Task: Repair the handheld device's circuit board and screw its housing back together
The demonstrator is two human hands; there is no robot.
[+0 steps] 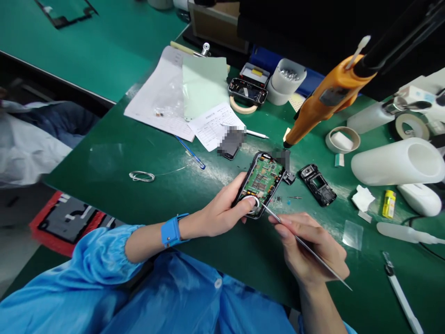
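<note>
My left hand [222, 208] grips an opened device [261, 180] with a black frame and a bare green circuit board, tilted up off the green mat [114, 157]. The thumb rests by a round white part at the device's near end. My right hand [309, 246] pinches thin metal tweezers [295, 236]; their tip touches the device's lower edge next to the white round part. A blue wrist strap [171, 230] sits on my left wrist. A few tiny loose parts [287, 199] lie on the mat just right of the device.
An orange electric screwdriver [327, 95] hangs above the mat. A black frame piece [318, 184] lies to the right, near white cylinders [396, 162], tape rolls [342, 139] and a yellow bottle [388, 203]. Papers [181, 99], a blue pen [190, 153] and a second device [247, 91] lie farther back.
</note>
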